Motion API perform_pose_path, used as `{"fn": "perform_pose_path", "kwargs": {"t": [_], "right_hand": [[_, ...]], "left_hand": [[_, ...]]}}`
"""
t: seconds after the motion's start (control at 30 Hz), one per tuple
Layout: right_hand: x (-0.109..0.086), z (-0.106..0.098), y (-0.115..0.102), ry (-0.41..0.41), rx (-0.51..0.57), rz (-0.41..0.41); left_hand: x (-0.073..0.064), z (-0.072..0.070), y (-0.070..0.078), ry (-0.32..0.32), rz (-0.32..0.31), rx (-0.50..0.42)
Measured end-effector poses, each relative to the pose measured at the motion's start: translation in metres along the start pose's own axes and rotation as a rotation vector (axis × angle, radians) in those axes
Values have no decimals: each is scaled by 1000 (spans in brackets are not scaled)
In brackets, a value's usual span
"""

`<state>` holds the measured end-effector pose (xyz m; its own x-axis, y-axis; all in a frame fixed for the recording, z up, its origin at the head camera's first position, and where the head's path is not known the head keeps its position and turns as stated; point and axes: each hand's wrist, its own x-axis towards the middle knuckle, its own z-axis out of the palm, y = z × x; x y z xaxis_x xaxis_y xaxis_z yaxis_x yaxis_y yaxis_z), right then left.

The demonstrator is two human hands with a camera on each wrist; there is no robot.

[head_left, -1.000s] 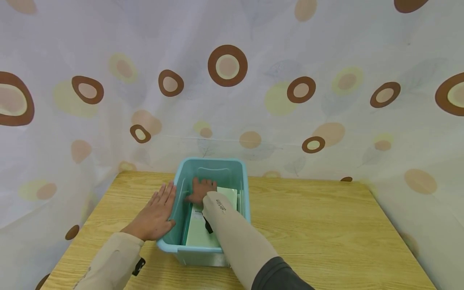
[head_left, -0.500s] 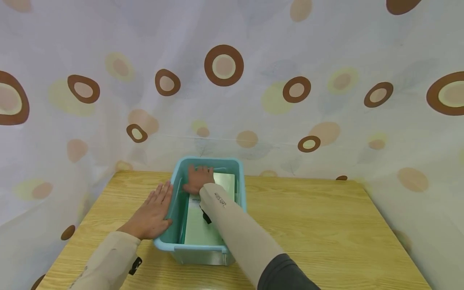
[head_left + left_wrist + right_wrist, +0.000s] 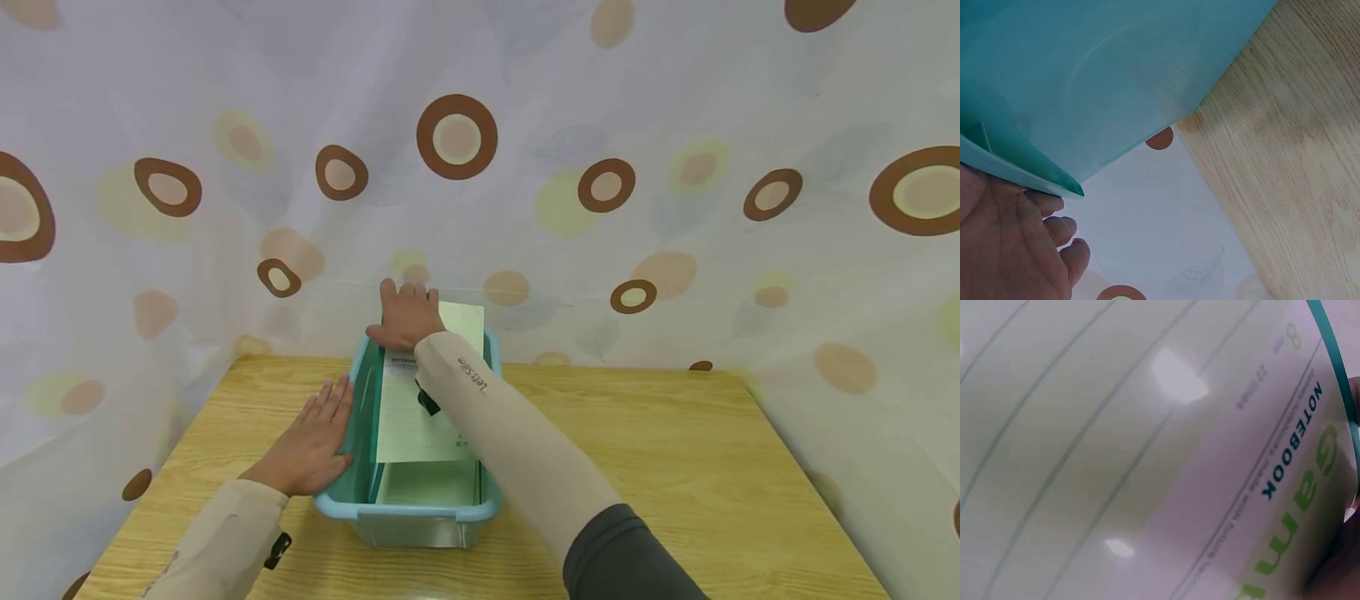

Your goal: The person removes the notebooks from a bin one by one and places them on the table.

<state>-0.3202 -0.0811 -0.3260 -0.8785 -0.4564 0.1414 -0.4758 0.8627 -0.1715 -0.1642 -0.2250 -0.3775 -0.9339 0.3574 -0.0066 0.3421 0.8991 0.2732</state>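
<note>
A pale green notebook (image 3: 412, 433) with a dark green spine is tilted up, its far end above the back rim of a light blue plastic bin (image 3: 408, 512). My right hand (image 3: 407, 319) grips it near the far left corner. In the right wrist view the lined cover of the notebook (image 3: 1116, 437) fills the frame, the word NOTEBOOK beside the spine, with part of a hand at the right edge. My left hand (image 3: 313, 442) rests with extended fingers along the bin's left rim. The left wrist view shows that hand (image 3: 1016, 244) under the rim's lip.
Another pale green flat item (image 3: 427, 483) lies inside the bin under the notebook. The bin stands on a wood-grain table (image 3: 637, 467), close to a patterned cloth backdrop (image 3: 555, 250) that also rises at both sides.
My right hand has moved up and away from me, raising the notebook's far end out of the bin and uncovering the item beneath. My left hand stays at the rim.
</note>
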Motion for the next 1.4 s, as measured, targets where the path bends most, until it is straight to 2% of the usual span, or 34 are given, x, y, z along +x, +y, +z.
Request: {"fn": "perform_pose_path", "kwargs": {"t": [0.17, 0.4, 0.5, 0.6, 0.8, 1.03, 1.2, 1.4], "right_hand": [[4, -50, 11, 55, 83, -20], [1, -115, 52, 155, 213, 25], [-3, -133, 71, 171, 244, 61], [-8, -138, 93, 147, 240, 101], [-22, -117, 140, 111, 193, 132], [-37, -66, 188, 86, 108, 140], [-40, -30, 203, 44, 58, 132], [-46, 4, 208, 19, 27, 106]], "left_hand": [[0, 4, -2, 25, 11, 15], [1, 5, -2, 26, 7, 11], [1, 3, -1, 27, 2, 8], [1, 2, -1, 12, -7, 7], [1, 2, 0, -3, -10, 8], [0, 1, 0, -8, -10, 9], [-1, 1, -1, -9, -16, 9], [1, 2, -1, 8, 1, 9]]}}
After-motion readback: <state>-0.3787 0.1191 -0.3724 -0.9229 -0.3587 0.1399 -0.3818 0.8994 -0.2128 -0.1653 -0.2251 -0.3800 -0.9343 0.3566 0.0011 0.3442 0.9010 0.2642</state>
